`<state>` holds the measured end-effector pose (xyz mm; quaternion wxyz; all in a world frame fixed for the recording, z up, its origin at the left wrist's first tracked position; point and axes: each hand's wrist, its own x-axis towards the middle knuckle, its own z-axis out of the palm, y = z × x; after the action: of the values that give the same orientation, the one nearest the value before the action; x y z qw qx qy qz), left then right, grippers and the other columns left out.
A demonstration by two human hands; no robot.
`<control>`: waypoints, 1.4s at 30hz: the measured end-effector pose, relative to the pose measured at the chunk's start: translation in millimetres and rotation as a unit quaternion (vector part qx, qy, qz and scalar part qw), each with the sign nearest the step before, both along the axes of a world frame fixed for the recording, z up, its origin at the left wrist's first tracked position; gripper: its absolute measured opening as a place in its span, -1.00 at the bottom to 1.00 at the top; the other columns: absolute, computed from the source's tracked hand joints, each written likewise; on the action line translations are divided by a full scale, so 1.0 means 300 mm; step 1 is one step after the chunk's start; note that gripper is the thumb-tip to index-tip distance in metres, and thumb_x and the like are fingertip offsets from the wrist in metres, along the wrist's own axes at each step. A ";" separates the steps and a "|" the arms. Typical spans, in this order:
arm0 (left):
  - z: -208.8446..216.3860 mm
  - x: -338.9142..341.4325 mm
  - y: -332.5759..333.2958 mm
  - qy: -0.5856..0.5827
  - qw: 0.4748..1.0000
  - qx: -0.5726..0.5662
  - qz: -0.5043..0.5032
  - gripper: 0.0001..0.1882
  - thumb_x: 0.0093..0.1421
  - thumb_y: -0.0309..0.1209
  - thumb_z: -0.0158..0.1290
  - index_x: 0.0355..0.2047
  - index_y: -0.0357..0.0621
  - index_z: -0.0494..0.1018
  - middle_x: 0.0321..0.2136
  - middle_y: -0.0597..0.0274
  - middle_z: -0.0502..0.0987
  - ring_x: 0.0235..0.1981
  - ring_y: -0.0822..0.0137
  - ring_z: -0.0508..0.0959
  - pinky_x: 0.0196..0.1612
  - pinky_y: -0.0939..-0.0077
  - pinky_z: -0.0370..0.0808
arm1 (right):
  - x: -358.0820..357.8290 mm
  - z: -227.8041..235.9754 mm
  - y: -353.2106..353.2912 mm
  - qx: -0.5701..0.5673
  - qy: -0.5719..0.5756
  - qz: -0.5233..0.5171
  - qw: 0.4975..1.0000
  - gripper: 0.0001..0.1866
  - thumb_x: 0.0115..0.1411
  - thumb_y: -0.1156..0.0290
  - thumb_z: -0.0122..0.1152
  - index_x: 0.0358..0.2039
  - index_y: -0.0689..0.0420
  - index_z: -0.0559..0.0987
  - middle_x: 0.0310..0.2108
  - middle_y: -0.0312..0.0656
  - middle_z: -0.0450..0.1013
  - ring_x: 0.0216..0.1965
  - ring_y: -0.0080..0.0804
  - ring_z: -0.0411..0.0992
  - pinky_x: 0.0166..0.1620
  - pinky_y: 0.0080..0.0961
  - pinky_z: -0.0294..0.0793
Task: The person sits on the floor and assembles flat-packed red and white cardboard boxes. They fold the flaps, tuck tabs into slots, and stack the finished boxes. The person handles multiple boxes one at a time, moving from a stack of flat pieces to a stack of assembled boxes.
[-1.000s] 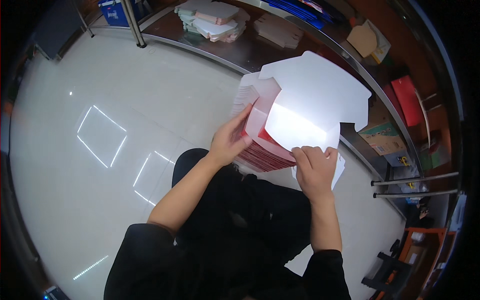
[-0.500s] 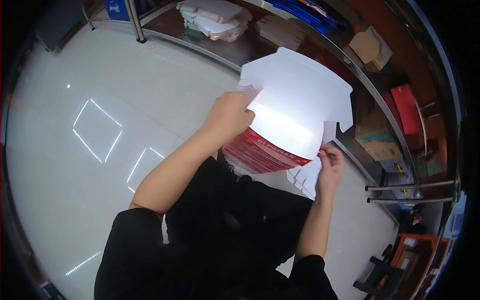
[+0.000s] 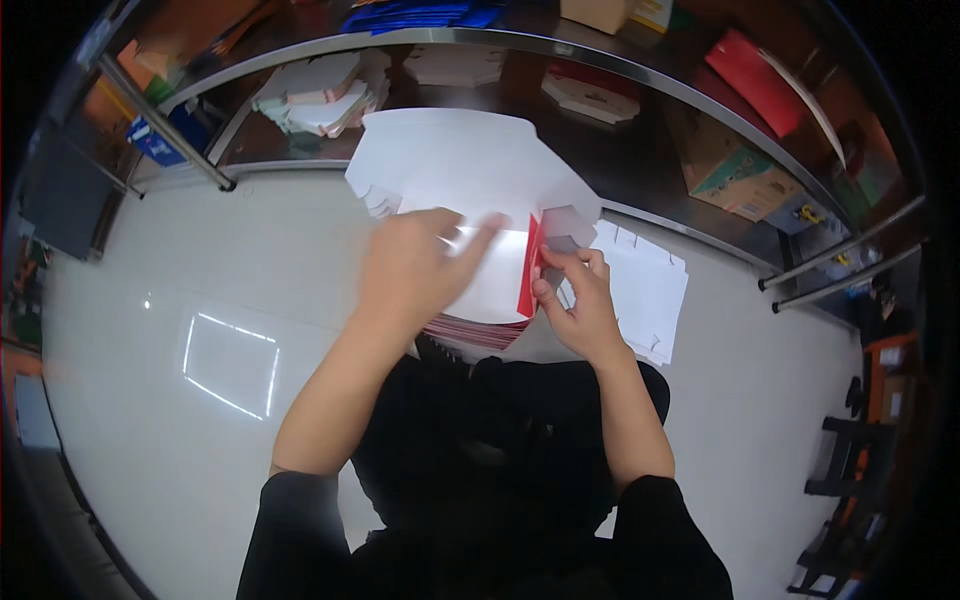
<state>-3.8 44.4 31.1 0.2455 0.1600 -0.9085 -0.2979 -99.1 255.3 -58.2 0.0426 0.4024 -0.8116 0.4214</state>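
Observation:
A stack of flat paper box blanks (image 3: 470,335), with red printed edges, rests at my knees. The uppermost blank (image 3: 440,150) shows its white inside and reaches away from me toward the shelf. Its right side flap (image 3: 529,265) stands folded up, red face showing. My right hand (image 3: 580,305) pinches this flap between thumb and fingers. Blurred by motion, my left hand (image 3: 405,275) hovers over the blank's white middle with thumb and fingers apart. Right of the stack lies a separate white slotted sheet (image 3: 645,290).
Ahead, a metal shelf unit (image 3: 420,37) holds piles of white cardboard blanks (image 3: 320,95), blue flat packages (image 3: 425,15), a red folder-like item (image 3: 755,80) and a brown carton (image 3: 740,175). A dark stool (image 3: 850,450) stands at the right on the pale tiled floor (image 3: 130,400).
The view has swung right. The blank's right side flap has been folded up, with my right hand on it. My left hand has left the blank's left edge and moved over its middle.

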 end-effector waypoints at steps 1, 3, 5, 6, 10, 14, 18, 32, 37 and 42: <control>0.007 -0.048 0.034 -0.087 0.996 0.000 -0.033 -0.55 0.15 -0.11 0.18 -0.54 -0.34 0.60 -0.54 -0.15 0.62 -0.44 -0.10 0.65 -0.24 0.12 0.58 | 0.002 0.009 0.003 0.003 0.006 0.004 1.000 -0.61 0.26 0.25 0.29 0.02 0.20 0.56 -0.08 -0.06 0.48 -0.01 -0.14 0.31 0.14 -0.25 0.26; 0.018 -0.158 0.078 -0.194 0.976 -0.029 -0.100 -0.57 0.15 -0.14 0.17 -0.55 -0.36 0.59 -0.56 -0.17 0.60 -0.46 -0.09 0.66 -0.25 0.12 0.60 | -0.001 0.025 0.012 0.018 0.030 0.027 0.999 -0.66 0.26 0.21 0.27 -0.08 0.17 0.56 -0.11 -0.09 0.53 -0.05 -0.11 0.30 0.11 -0.22 0.22; 0.015 -0.230 0.107 -0.229 0.963 -0.013 -0.140 -0.60 0.14 -0.19 0.15 -0.53 -0.39 0.58 -0.58 -0.18 0.60 -0.44 -0.09 0.67 -0.25 0.14 0.61 | -0.001 0.033 0.028 0.038 0.039 0.030 0.998 -0.65 0.25 0.21 0.28 -0.06 0.15 0.54 -0.12 -0.12 0.53 -0.06 -0.12 0.29 0.09 -0.23 0.21; 0.010 -0.258 0.116 -0.251 0.955 -0.002 -0.159 -0.61 0.14 -0.21 0.15 -0.52 -0.40 0.57 -0.59 -0.19 0.59 -0.43 -0.09 0.68 -0.25 0.15 0.62 | -0.003 0.033 0.037 0.041 0.047 0.031 0.998 -0.65 0.24 0.21 0.28 -0.06 0.15 0.53 -0.13 -0.13 0.52 -0.06 -0.13 0.28 0.08 -0.24 0.20; 0.002 -0.313 0.130 -0.286 0.940 -0.054 -0.176 -0.67 0.14 -0.30 0.13 -0.44 -0.45 0.61 -0.65 -0.11 0.59 -0.64 0.14 0.66 -0.45 0.35 0.63 | -0.016 -0.003 0.046 -0.051 0.017 0.025 0.998 -0.67 0.22 0.18 0.29 -0.09 0.08 0.51 -0.16 -0.17 0.51 -0.04 -0.06 0.28 0.06 -0.15 0.20; 0.026 -0.338 0.150 -0.358 0.918 -0.038 -0.168 -0.69 0.15 -0.35 0.12 -0.42 -0.47 0.60 -0.63 -0.13 0.60 -0.65 0.14 0.66 -0.49 0.37 0.64 | -0.047 -0.032 0.062 -0.028 0.036 0.072 0.996 -0.66 0.20 0.19 0.31 -0.09 0.07 0.51 -0.15 -0.23 0.50 -0.04 -0.11 0.25 0.06 -0.21 0.16; 0.050 -0.355 0.171 -0.390 0.902 -0.053 -0.175 -0.68 0.15 -0.36 0.13 -0.36 -0.50 0.59 -0.55 -0.18 0.62 -0.62 0.13 0.67 -0.49 0.36 0.64 | -0.057 -0.035 0.075 -0.014 0.056 0.091 0.994 -0.70 0.17 0.15 0.34 -0.18 0.04 0.56 -0.14 -0.28 0.50 -0.01 -0.10 0.24 0.06 -0.19 0.12; -0.013 -0.380 0.158 -0.335 0.906 -0.200 -0.165 -0.71 0.08 -0.32 0.17 -0.46 -0.41 0.61 -0.59 -0.13 0.61 -0.51 0.08 0.69 -0.32 0.27 0.66 | -0.055 -0.047 0.104 -0.063 0.047 0.151 0.985 -0.81 0.06 0.35 0.48 -0.31 0.04 0.68 0.12 -0.03 0.23 0.18 0.00 0.22 0.24 -0.14 0.27; -0.024 -0.402 0.147 -0.360 0.903 -0.176 -0.157 -0.72 0.03 -0.31 0.21 -0.50 -0.37 0.61 -0.57 -0.12 0.62 -0.51 0.06 0.70 -0.29 0.27 0.66 | -0.059 -0.064 0.095 -0.075 0.022 0.178 0.981 -0.83 0.04 0.40 0.49 -0.33 0.06 0.68 0.05 -0.07 0.24 0.14 -0.06 0.28 0.19 -0.20 0.33; -0.096 -0.388 0.171 -0.306 0.874 -0.316 -0.206 -0.76 0.07 -0.33 0.16 -0.53 -0.30 0.63 -0.55 -0.13 0.63 -0.51 0.07 0.70 -0.33 0.31 0.67 | -0.056 -0.097 0.068 -0.114 -0.059 0.201 0.971 -0.77 -0.02 0.34 0.53 -0.36 0.09 0.68 -0.01 -0.16 0.32 0.07 -0.14 0.37 0.13 -0.23 0.37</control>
<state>-120.1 95.8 2.2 -0.0738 -0.0338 -0.9964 0.0254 -115.8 275.7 -87.4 -0.0458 0.5241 -0.6620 0.5339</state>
